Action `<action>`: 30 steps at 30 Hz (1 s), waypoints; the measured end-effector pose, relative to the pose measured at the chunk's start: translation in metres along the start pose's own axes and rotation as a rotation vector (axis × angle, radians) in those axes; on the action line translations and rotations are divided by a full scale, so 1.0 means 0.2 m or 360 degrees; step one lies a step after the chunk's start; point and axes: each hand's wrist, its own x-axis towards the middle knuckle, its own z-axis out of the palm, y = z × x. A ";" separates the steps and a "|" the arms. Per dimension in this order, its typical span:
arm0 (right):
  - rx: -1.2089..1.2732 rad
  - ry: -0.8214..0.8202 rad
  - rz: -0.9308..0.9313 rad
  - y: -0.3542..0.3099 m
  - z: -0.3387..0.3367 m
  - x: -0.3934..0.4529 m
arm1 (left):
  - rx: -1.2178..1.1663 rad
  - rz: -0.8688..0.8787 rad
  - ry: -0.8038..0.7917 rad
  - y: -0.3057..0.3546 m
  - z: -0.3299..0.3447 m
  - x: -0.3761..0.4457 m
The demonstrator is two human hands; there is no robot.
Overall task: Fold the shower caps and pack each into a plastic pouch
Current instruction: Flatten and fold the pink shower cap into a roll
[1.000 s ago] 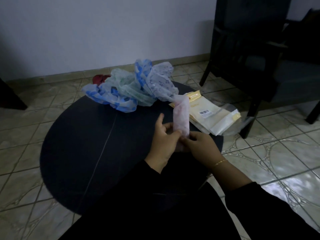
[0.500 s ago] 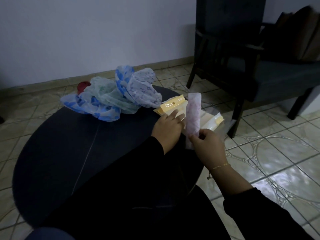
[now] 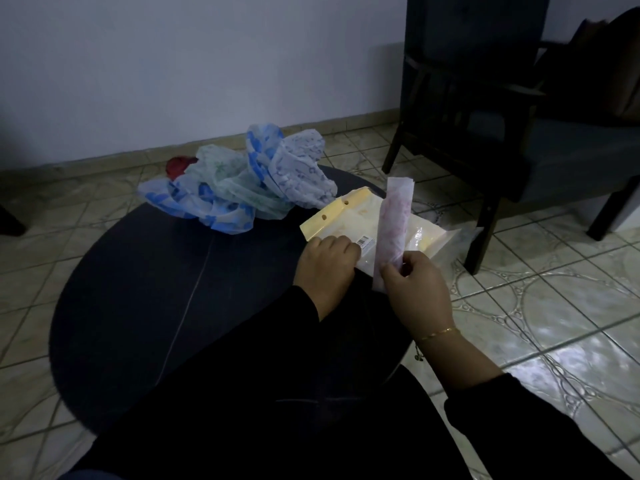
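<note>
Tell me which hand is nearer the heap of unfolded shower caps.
Left. The left hand rests on the pouch stack, just right of the heap. The right hand holds the folded pink cap farther right.

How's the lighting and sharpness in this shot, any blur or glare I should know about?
Head view: dim and underexposed, so the dark round table and black sleeves lose detail; the folded pink cap and yellow pouches stay readable; the floor tiles show soft glare and motion smear at lower right; wide-angle bending at the edges.

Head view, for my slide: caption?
Right hand holds folded pink shower cap; left hand takes yellow-topped plastic pouch.
</note>
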 end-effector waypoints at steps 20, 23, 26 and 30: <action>0.0160 -0.0765 -0.0013 -0.28 0.28 -0.27 | -0.0373 -0.1070 -0.0434 -0.22 -0.35 -0.61; 0.0241 -0.0838 -0.0028 -0.31 0.31 -0.30 | -0.0625 -0.1164 -0.0408 -0.29 -0.34 -0.60; 0.0345 -0.1010 0.0054 -0.33 0.31 -0.29 | -0.0949 -0.1281 -0.0147 -0.30 -0.35 -0.59; 0.0396 -0.1114 0.0204 -0.34 0.24 -0.24 | -0.1159 -0.1460 -0.0086 -0.25 -0.33 -0.57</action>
